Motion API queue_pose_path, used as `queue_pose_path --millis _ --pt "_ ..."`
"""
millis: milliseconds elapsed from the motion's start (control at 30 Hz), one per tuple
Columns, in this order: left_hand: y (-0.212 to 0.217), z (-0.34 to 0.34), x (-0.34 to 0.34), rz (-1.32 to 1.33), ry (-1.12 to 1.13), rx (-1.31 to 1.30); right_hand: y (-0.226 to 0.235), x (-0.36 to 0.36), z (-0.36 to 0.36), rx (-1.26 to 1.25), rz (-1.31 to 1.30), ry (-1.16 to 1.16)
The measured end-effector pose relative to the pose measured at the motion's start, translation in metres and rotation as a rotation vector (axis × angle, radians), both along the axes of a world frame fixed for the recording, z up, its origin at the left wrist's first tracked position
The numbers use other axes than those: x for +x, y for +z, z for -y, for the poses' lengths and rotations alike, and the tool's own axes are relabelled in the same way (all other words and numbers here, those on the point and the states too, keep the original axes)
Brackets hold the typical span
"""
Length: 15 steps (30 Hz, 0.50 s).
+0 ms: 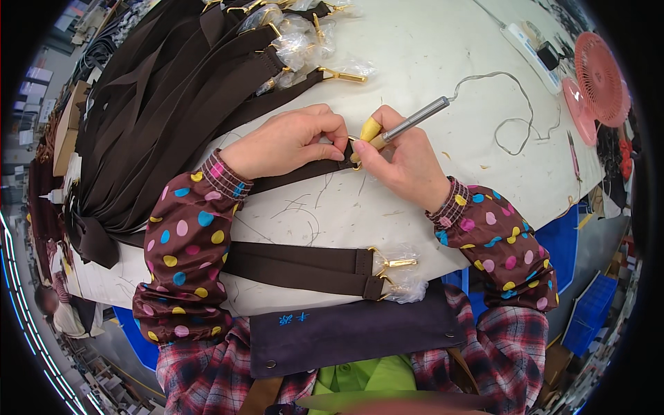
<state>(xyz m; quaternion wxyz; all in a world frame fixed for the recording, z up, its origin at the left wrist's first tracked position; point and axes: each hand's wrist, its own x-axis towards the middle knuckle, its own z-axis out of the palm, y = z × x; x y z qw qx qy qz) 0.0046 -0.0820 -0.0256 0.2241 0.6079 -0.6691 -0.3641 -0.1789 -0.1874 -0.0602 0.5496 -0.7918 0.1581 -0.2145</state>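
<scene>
My left hand [294,140] is closed in a pinch on the end of a dark brown webbing strap [297,173], beside a gold metal ring that my fingers partly hide. Close against it, my right hand [408,166] grips a corded pen-shaped tool [418,119] with a silver metal barrel, perhaps a thread burner. Its tip is hidden near the strap end. Yellow covering [371,128] shows at a right fingertip, like a finger cot. Nearer to me lie two dark strap ends [304,270] with gold clasps [400,263] in clear plastic.
A large pile of dark straps [159,90] covers the table's left, with plastic-wrapped gold hooks [346,75] at the ends. The tool's grey cord [529,104] loops to the right. A pink fan [600,79], a white power strip [531,57] and tweezers [574,155] lie along the right edge. Blue crates [590,315] stand below.
</scene>
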Motion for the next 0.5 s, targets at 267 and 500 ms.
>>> queue_pose_path --millis 267,500 --pt "-0.0049 -0.0004 0.0016 -0.019 0.004 -0.036 0.0014 -0.0002 -0.0002 -0.01 -0.011 -0.002" --pt "-0.0027 -0.003 0.0041 -0.197 0.197 0.149 0.0014 0.0027 -0.0009 0.074 0.074 -0.041"
